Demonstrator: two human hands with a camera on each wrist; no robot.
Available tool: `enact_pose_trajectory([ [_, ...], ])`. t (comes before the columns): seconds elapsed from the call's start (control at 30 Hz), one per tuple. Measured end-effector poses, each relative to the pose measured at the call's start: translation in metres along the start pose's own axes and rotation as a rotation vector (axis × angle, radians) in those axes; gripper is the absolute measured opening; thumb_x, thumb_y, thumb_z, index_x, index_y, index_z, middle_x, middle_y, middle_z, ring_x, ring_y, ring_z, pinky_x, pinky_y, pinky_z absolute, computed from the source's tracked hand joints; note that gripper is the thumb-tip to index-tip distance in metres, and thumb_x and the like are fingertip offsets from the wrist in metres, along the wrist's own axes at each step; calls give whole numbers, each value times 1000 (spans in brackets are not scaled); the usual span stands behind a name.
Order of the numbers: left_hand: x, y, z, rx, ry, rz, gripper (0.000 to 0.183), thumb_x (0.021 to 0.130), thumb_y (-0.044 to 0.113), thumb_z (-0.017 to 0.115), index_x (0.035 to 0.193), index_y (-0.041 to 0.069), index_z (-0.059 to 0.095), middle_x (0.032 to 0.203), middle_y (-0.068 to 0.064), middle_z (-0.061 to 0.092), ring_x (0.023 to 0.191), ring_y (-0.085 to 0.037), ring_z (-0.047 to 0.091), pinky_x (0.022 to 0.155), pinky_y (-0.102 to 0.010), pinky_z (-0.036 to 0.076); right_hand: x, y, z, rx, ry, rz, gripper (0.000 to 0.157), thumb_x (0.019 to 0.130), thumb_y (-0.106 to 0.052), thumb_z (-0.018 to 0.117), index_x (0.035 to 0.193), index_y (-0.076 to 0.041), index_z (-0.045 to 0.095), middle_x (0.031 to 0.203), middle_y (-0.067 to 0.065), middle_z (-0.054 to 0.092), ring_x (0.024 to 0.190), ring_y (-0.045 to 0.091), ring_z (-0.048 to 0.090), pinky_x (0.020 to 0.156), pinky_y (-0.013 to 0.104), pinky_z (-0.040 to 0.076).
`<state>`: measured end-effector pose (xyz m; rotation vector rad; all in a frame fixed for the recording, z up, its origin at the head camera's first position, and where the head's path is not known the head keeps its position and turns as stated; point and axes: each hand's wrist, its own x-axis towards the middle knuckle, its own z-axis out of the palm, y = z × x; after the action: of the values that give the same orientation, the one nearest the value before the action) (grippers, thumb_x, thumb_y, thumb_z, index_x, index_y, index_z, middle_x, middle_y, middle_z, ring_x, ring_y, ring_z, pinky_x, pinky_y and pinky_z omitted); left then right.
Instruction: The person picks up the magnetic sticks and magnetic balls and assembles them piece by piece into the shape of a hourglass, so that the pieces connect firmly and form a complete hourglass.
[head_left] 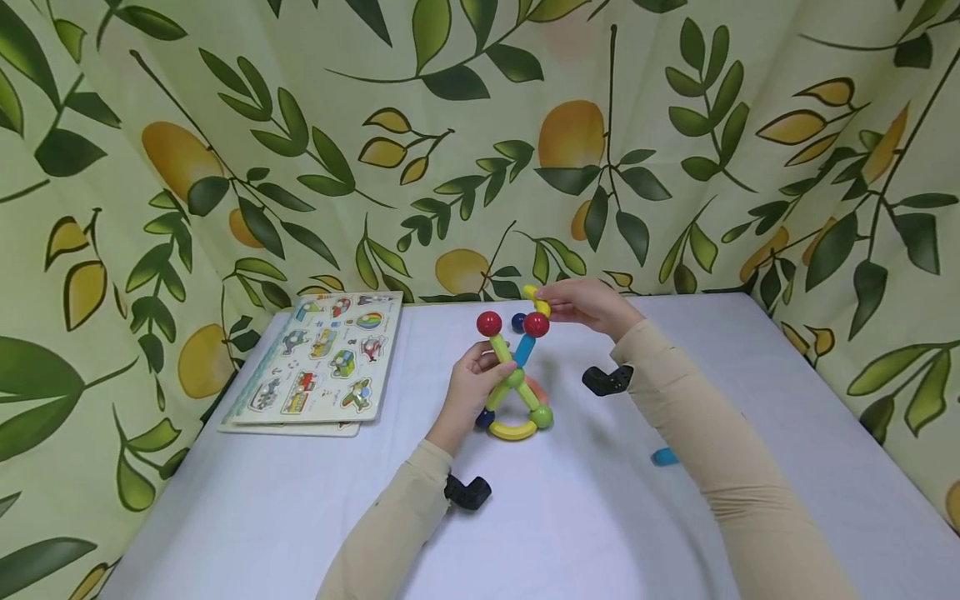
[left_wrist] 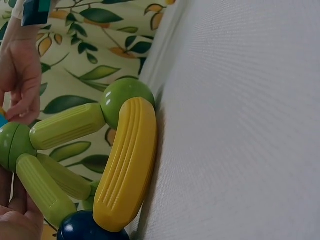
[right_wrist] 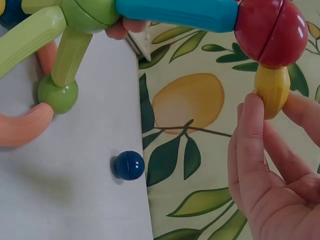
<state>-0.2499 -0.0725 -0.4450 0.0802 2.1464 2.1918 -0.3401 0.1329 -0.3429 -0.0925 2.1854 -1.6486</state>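
A figure of coloured balls and ribbed sticks stands on the white table. At its middle green ball, my left hand grips the figure with the thumb across the front. My right hand pinches a curved yellow stick, whose end meets the right red ball. That ball tops a blue stick; the left red ball tops a light green one. The base includes a second curved yellow stick, a lower green ball, a dark blue ball and a salmon curved stick.
A loose dark blue ball lies near the table's back edge. Picture puzzle boards are stacked at the left. One blue stick lies at the right, partly hidden by the right sleeve. Behind the table hangs a leaf-patterned curtain.
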Motion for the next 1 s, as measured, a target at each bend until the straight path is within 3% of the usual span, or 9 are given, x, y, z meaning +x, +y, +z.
enact_pose_trajectory([
  [0.07, 0, 1, 1, 0, 3, 13, 49, 91, 30, 73, 131, 8, 57, 120, -10, 71, 104, -16, 69, 99, -34, 56, -2, -1, 0, -5, -6, -12, 49, 96, -29, 66, 133, 1, 57, 103, 2, 64, 84, 11, 65, 97, 30, 56],
  [0.27, 0, 4, 1, 2, 29, 33, 42, 90, 22, 74, 127, 7, 63, 122, -13, 70, 105, -16, 67, 95, -30, 57, -7, -1, 2, 13, -15, -18, 48, 96, -29, 65, 134, 0, 57, 98, 1, 65, 78, 10, 65, 81, 21, 59],
  [0.47, -2, 19, -2, -37, 122, 91, 48, 92, 18, 72, 137, 10, 58, 126, -13, 63, 114, -19, 61, 100, -31, 54, -11, -4, 10, -17, -20, -18, 45, 97, -28, 64, 135, -4, 59, 113, 5, 65, 96, 18, 63, 86, 25, 58],
  [0.63, -3, 24, -6, -103, 80, 174, 57, 96, 14, 66, 148, 19, 44, 131, -14, 59, 117, -18, 60, 102, -29, 53, -12, -6, 17, -73, -15, -40, 42, 96, -28, 66, 130, -4, 63, 123, 13, 64, 102, 23, 66, 87, 26, 57],
  [0.83, -3, 24, -6, -95, 102, 195, 48, 98, 14, 63, 144, 19, 50, 128, -15, 63, 107, -13, 63, 92, -25, 57, -15, -8, 24, -106, -26, -45, 43, 95, -30, 66, 130, -3, 63, 125, 16, 64, 93, 17, 68, 84, 25, 59],
  [1.0, -4, 23, -6, -93, 107, 207, 49, 98, 15, 63, 144, 17, 49, 128, -15, 63, 107, -13, 63, 92, -26, 57, -16, -7, 25, -104, -45, -46, 43, 95, -29, 66, 130, -3, 64, 125, 16, 63, 97, 21, 68, 82, 24, 59],
])
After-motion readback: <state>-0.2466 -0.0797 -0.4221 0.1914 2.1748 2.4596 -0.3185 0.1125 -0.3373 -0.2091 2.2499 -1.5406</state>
